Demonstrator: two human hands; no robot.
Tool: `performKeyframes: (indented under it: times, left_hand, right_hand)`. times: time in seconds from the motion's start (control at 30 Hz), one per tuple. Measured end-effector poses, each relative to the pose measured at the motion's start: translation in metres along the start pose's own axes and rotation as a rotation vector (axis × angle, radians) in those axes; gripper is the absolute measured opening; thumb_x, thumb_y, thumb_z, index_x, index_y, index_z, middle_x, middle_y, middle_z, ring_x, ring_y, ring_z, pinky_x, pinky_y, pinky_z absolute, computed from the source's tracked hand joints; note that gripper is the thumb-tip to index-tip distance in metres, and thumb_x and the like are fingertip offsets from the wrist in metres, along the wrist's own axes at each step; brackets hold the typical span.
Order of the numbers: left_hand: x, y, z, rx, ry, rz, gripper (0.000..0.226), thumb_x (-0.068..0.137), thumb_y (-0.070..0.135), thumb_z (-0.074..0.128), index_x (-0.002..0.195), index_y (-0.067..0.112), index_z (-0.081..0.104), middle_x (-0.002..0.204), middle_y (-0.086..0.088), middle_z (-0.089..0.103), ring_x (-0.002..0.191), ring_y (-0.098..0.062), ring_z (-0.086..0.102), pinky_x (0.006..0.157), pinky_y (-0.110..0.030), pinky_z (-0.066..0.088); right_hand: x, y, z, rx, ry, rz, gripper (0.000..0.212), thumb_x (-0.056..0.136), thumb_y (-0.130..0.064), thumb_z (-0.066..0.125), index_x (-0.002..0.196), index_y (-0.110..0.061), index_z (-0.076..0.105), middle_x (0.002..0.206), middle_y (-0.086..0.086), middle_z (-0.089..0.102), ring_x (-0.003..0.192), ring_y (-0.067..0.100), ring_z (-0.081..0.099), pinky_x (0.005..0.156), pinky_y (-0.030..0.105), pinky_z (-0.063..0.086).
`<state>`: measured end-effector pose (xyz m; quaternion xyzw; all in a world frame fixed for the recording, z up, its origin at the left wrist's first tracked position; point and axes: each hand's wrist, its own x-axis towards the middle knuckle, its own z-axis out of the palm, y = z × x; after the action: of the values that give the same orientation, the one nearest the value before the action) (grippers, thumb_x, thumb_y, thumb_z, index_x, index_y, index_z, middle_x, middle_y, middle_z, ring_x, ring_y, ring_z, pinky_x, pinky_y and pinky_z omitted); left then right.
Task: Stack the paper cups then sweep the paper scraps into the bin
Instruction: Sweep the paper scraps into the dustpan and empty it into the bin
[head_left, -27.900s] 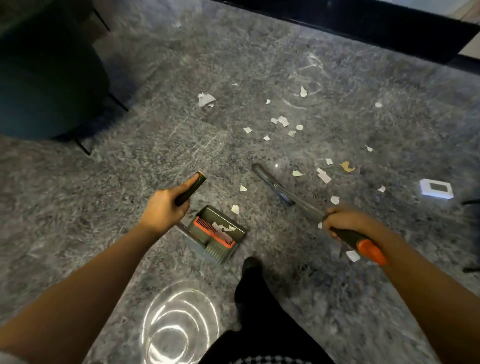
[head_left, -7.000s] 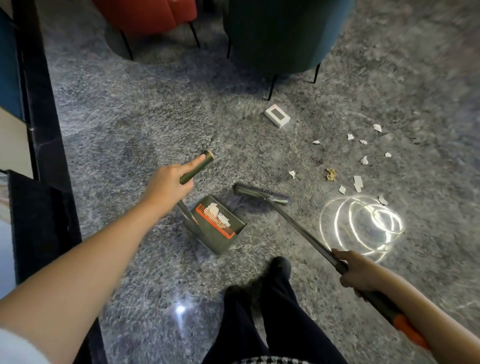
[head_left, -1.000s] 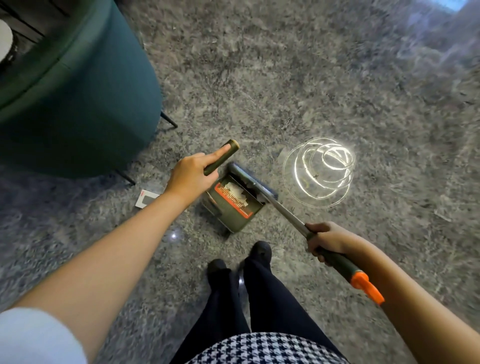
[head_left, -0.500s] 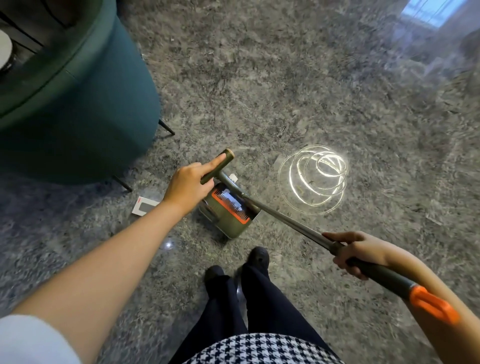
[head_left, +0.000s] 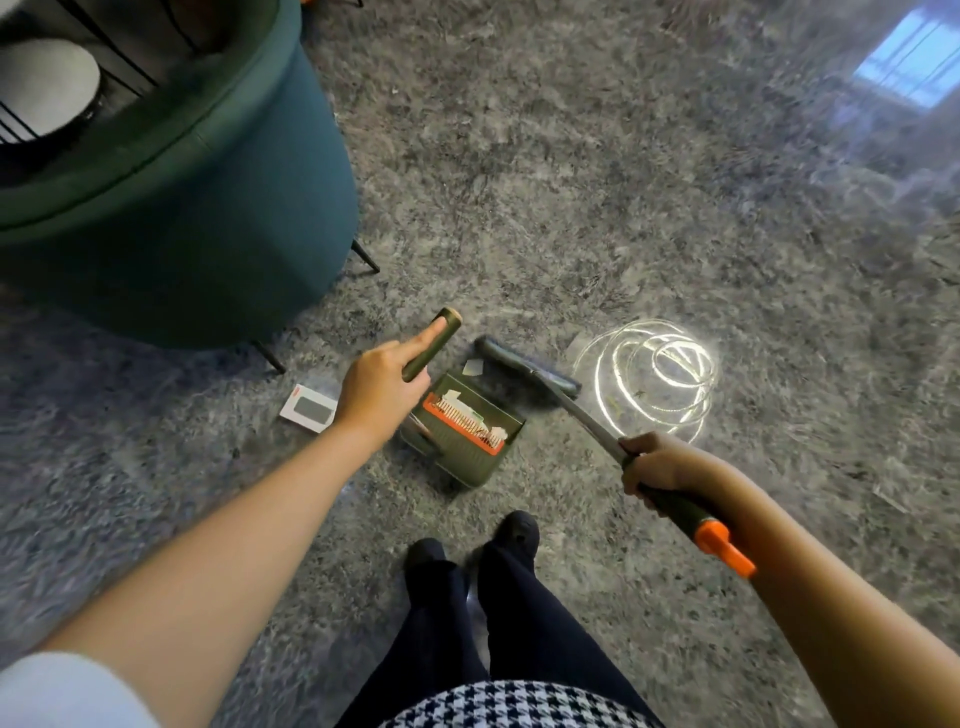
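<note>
Left hand (head_left: 382, 382) fingers (head_left: 422, 343) curl round dustpan handle (head_left: 448, 322), right hand (head_left: 660, 470) grips broom (head_left: 524, 366); hard stroke could flick the mid-frame scrap (head_left: 472, 367) past the dustpan (head_left: 467, 454).

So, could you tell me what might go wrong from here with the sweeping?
1. A paper scrap lies at the open edge of the dustpan, beside the broom head; a hard stroke may push it under or past the pan.
2. Other scraps sit loose by the orange comb inside; if the left hand tips the handle, they could spill.
3. The small box on the floor beside the pan might get swept up too.
</note>
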<state>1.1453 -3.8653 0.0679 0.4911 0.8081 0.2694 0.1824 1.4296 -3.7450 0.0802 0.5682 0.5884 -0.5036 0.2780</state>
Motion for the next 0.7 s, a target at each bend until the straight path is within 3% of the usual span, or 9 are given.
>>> performKeyframes:
  times: [0.2, 0.4, 0.7]
  left_hand:
    - [0.002, 0.006, 0.002, 0.038, -0.029, -0.003, 0.066, 0.086, 0.011, 0.062, 0.133, 0.044, 0.029, 0.084, -0.010, 0.060, 0.073, -0.026, 0.057, 0.063, -0.035, 0.045]
    - [0.001, 0.006, 0.003, 0.041, -0.018, -0.010, 0.067, 0.085, 0.008, 0.062, 0.134, 0.041, 0.030, 0.081, -0.011, 0.060, 0.069, -0.028, 0.056, 0.060, -0.035, 0.044]
    - [-0.016, -0.005, -0.027, 0.030, 0.060, -0.010, 0.069, 0.083, 0.006, 0.063, 0.132, 0.043, 0.033, 0.075, -0.009, 0.057, 0.066, -0.027, 0.055, 0.057, -0.034, 0.042]
  right_hand:
    - [-0.013, 0.013, -0.003, -0.144, -0.111, -0.006, 0.055, 0.077, 0.005, 0.057, 0.130, -0.009, 0.049, 0.063, 0.010, 0.053, 0.042, 0.016, 0.051, 0.036, 0.021, 0.042]
    - [-0.026, 0.054, -0.028, 0.002, -0.142, -0.014, 0.067, 0.077, 0.009, 0.057, 0.135, -0.024, 0.045, 0.060, 0.013, 0.049, 0.034, 0.015, 0.046, 0.033, 0.020, 0.038]
    - [-0.042, 0.043, -0.027, 0.095, -0.080, -0.038, 0.070, 0.079, 0.011, 0.056, 0.141, -0.017, 0.040, 0.047, 0.008, 0.052, 0.031, 0.015, 0.047, 0.032, 0.019, 0.037]
